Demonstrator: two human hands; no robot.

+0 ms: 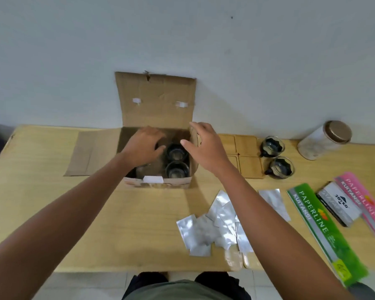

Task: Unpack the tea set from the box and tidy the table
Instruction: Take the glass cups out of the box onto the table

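Two dark glass cups [177,159] sit upright inside the open cardboard box [160,182], one behind the other along its right side, and they look like thin glass: light, hard, slick, and likely to chip if knocked together or against the box wall. The safest hold is probably round the body from above with fingers spread about the rim, or by a side handle if one can be found, though any handles in the box are too dark to make out. The left hand [144,144] is down inside the box just left of the rear cup, fingers curled loosely and seemingly touching nothing certain; whether it grips anything underneath cannot be told. The right hand [200,144] hovers above the box's right edge, open with fingers spread and thumb pointed toward the cups, empty and just beside them. Two matching cups [277,156] already stand out on the counter [52,213] to the right, next to a wooden tray [243,146] with square compartments. Beyond them a white jar [325,139] with a brown lid lies tilted near the wall. Nearer the person, silver sachets [212,226] lie scattered, with receipt books [325,230] and a small stapler box [340,204] at far right, all still to tidy.
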